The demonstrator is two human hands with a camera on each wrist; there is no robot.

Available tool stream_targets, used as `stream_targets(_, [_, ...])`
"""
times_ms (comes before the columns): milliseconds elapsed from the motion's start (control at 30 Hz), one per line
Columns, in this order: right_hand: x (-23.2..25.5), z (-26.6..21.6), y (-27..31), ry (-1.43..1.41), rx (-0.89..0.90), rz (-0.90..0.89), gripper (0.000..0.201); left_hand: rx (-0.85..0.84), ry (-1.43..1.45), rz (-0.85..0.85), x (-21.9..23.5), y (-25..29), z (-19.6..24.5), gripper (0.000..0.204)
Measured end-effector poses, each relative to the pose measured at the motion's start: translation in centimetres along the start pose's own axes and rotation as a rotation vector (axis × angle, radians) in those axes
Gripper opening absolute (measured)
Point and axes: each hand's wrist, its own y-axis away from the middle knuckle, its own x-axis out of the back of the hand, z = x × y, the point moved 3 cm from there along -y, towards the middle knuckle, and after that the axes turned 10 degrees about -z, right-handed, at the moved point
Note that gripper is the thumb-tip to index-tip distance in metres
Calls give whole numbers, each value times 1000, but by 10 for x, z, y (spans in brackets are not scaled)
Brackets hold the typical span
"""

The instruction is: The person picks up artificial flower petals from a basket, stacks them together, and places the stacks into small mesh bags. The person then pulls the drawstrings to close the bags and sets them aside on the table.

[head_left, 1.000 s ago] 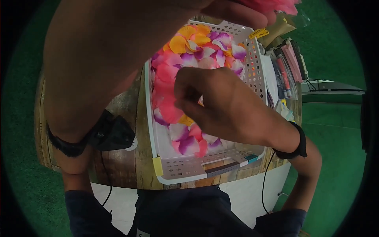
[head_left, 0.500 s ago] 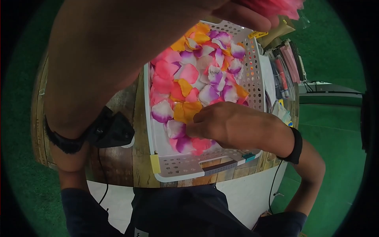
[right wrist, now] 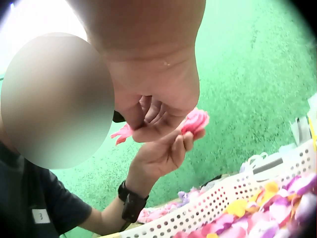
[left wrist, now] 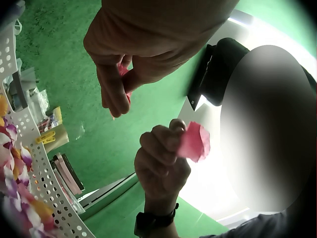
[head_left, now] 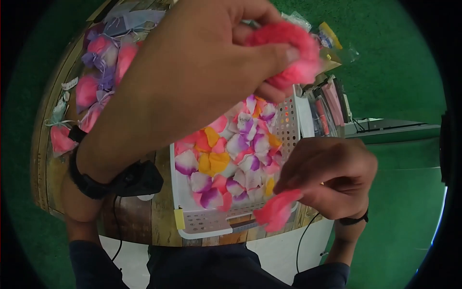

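My left hand (head_left: 231, 60), raised over the far part of the basket, grips a bunch of pink petals (head_left: 293, 55) between thumb and fingers. To the right of the basket, my right hand (head_left: 332, 178) pinches one pink petal (head_left: 276, 210), which hangs from the fingertips over the near right rim. Below both hands stands a white perforated basket (head_left: 180, 219), with pink, orange and purple-white petals (head_left: 216, 164) spread inside. The left forearm hides the basket's far left part. In the left wrist view the single petal (left wrist: 195, 143) stands out from the right fingertips.
Several sheer pouches (head_left: 98, 79) with pink contents lie on the wooden table (head_left: 132, 219) at the left. Beyond the basket's right wall are pink-edged booklets (head_left: 332, 98) and a yellow-ended packet (head_left: 329, 36). A yellow clip (left wrist: 46, 137) is on the basket rim.
My right hand has risen out of the basket and moved right, with a pink petal in its fingers. The left hand with its bunch shows lower in view, and the pouches have come into sight.
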Motion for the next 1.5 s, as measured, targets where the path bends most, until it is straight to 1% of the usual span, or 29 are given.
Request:
stream_targets(33, [8, -7, 0, 76, 69, 48, 16, -13, -2, -7, -1, -1, -1, 21])
stream_targets(100, [17, -14, -1, 224, 107, 165, 21, 148, 106, -84, -7, -1, -12, 22])
stream_targets(133, [22, -15, -1, 293, 67, 154, 20, 167, 136, -95, -11, 0, -10, 21])
stream_targets(167, [21, -13, -1, 235, -10, 230, 17, 167, 135, -108, -13, 0, -10, 21])
stream_targets(200, [20, -11, -2, 175, -85, 302, 15, 137, 72, -121, -14, 0, -9, 20])
stream_targets(233, [22, -5, -1, 138, -123, 319, 14, 105, 10, -131, -15, 0, -8, 19])
stream_targets(267, [22, 0, -1, 141, -122, 324, 14, 102, 10, -136, -16, 1, -5, 19])
stream_targets(333, [24, 10, 1, 86, -210, 405, 13, 163, 154, -164, -19, 3, 0, 18])
stream_targets(433, [25, 15, 2, 75, -217, 462, 13, 142, 76, -150, -22, 4, -4, 19])
stream_targets(567, [26, 16, 6, 86, -239, 437, 12, 111, 18, -168, -24, 5, -5, 19])
stream_targets(633, [25, 13, 9, 177, -194, 448, 14, 146, 127, -134, -24, 5, -6, 19])
stream_targets(667, [25, 12, 12, 176, -193, 446, 14, 146, 126, -132, -24, 5, -6, 19])
stream_targets(733, [20, 3, 14, 369, 48, 265, 16, 145, 22, -132, -23, 5, -4, 19])
stream_targets(767, [17, 2, 12, 454, 52, 288, 18, 147, 20, -133, -23, 5, -4, 19])
stream_targets(800, [15, 1, 10, 452, 51, 294, 18, 183, -38, -160, -24, 6, -4, 19])
stream_targets(833, [14, 2, 9, 449, -30, 361, 18, 217, -97, -188, -25, 6, -4, 20])
stream_targets(867, [15, 3, 9, 446, -112, 427, 18, 217, -97, -194, -27, 7, -2, 20])
stream_targets(933, [15, 6, 8, 443, -112, 453, 18, 268, -46, -185, -29, 8, 1, 20])
stream_targets(967, [15, 7, 8, 438, -110, 475, 18, 267, -46, -185, -30, 8, 1, 20])
stream_targets(1033, [15, 8, 7, 464, -104, 485, 18, 302, -100, -191, -30, 8, 2, 21])
stream_targets(1167, [14, 7, 6, 520, -118, 496, 18, 252, -69, -182, -31, 8, -2, 21])
stream_targets(1200, [15, 8, 6, 519, -118, 496, 18, 233, 3, -174, -31, 8, -2, 20])
stream_targets(1233, [15, 8, 6, 562, -98, 495, 18, 215, 74, -166, -32, 8, -3, 20])
stream_targets(1333, [14, 9, 3, 619, -65, 493, 19, 207, 98, -161, -31, 7, -4, 20])
stream_targets(1400, [15, 10, 2, 631, -52, 492, 19, 217, 93, -169, -31, 6, -2, 21])
stream_targets(1467, [15, 11, 2, 650, 11, 464, 20, 236, 90, -174, -29, 6, 1, 22])
stream_targets(1500, [15, 11, 2, 640, 8, 461, 20, 259, -20, -210, -28, 5, 2, 21])
